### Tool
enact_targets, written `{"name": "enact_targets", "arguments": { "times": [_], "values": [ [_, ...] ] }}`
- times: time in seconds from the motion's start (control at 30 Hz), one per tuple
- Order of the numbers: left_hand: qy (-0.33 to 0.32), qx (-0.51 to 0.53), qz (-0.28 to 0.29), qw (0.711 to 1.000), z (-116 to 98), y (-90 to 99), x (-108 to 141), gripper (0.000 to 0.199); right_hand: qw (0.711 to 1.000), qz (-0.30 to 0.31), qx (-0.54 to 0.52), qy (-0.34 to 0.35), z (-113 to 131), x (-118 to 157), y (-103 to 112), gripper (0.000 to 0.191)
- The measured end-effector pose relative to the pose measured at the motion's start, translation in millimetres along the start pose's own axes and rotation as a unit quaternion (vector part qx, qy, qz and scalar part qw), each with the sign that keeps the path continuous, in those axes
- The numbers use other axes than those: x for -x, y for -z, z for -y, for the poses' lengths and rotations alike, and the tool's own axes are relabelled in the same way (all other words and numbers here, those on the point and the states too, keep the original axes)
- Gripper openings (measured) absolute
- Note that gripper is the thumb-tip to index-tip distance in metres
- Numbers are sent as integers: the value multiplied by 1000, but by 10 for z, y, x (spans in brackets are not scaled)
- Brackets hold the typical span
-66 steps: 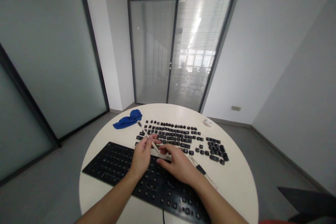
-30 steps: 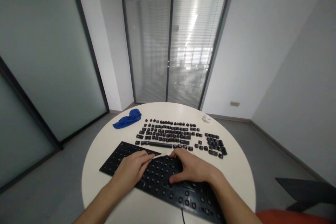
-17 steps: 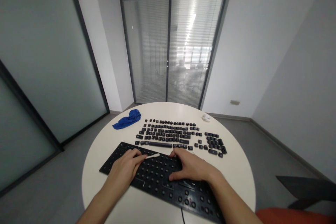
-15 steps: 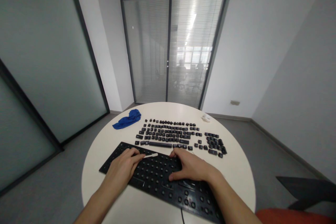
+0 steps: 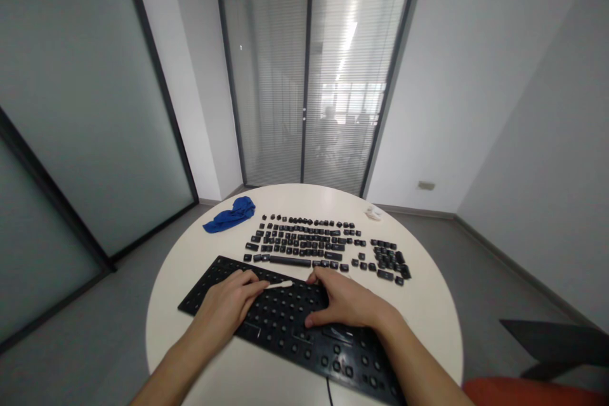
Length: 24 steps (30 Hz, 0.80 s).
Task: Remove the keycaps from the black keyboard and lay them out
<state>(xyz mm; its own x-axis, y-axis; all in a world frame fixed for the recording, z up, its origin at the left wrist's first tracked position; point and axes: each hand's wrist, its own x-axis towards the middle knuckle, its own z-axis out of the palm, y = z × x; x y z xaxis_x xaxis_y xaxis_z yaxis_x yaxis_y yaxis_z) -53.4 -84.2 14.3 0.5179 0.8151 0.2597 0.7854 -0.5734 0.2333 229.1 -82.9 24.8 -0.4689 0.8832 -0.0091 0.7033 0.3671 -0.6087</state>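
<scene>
A black keyboard base without keycaps lies at a slant on the round table. My left hand rests over its left part, fingers closed on a thin white swab whose tip points right, over the upper rows. My right hand grips the base near its middle, thumb on the face and fingers at the far edge. Beyond the base, loose black keycaps are laid out in rows, with the long space bar nearest.
A blue cloth lies at the table's far left, and a crumpled white tissue at the far right. A cable runs from the base's near edge. An orange seat shows at the lower right.
My left hand has moved slightly to the right along the base, and the swab with it. My right hand keeps its place.
</scene>
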Motion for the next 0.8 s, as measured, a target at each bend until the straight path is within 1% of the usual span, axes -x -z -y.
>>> {"name": "enact_targets", "arguments": {
  "times": [0.2, 0.3, 0.37, 0.43, 0.57, 0.73, 0.8],
  "values": [
    [43, -23, -18, 999, 159, 54, 54, 33, 1000, 3, -4, -5, 6, -5, -6, 64],
    [82, -37, -18, 996, 190, 78, 86, 32, 1000, 3, -5, -5, 16, -3, -7, 63],
    [97, -43, -21, 994, 196, 78, 96, 31, 1000, 4, -5, -6, 23, -3, -6, 63],
    [85, -35, -21, 996, 197, 67, 96, 32, 1000, 4, -3, -10, 30, -2, -3, 64],
    [37, -12, -9, 999, 177, 40, 76, 32, 1000, 8, -1, -17, 51, -1, 9, 64],
    [37, -9, 1, 999, 133, -1, 24, 32, 1000, 9, -3, -24, 81, -4, 12, 62],
    [40, -9, -3, 999, 130, -14, 4, 31, 999, 11, -2, -30, 90, -9, 2, 62]
  ]
}}
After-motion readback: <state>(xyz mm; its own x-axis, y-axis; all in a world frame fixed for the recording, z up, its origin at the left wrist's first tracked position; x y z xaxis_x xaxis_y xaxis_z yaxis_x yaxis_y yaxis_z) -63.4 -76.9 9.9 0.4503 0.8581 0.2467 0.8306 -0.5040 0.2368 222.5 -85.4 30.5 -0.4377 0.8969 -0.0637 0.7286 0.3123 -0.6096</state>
